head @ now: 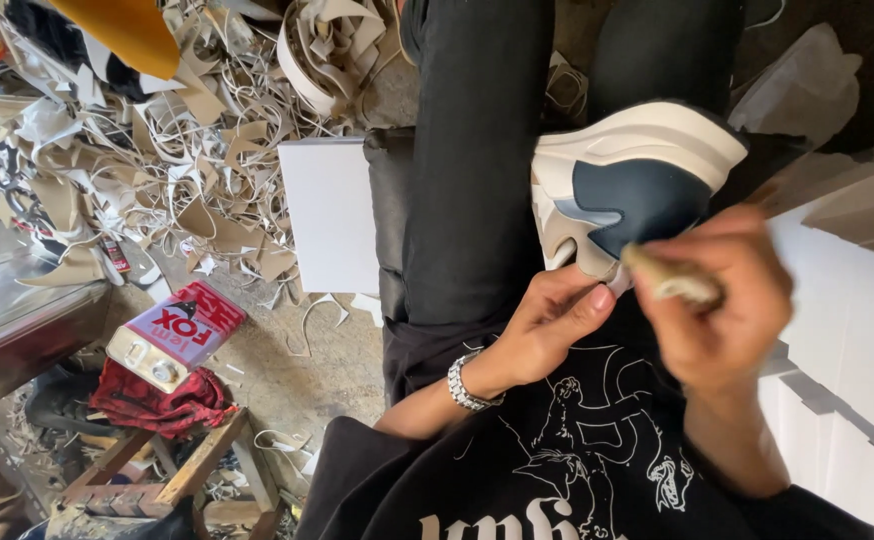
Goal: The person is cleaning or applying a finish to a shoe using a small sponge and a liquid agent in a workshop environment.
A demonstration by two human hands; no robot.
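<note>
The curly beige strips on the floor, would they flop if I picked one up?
Probably floppy and light: the beige curly strips lie thin, bent and looped in a loose heap. They likely tangle too, since many cross and hook through each other.

Black top (577, 470) with a white line-art print on the front, looks like figures plus some chunky lettering lower down. Black trousers (477, 150) too. Sleeves pushed up, forearms bare. Silver metal link watch band (465, 385) on the left wrist.
</note>
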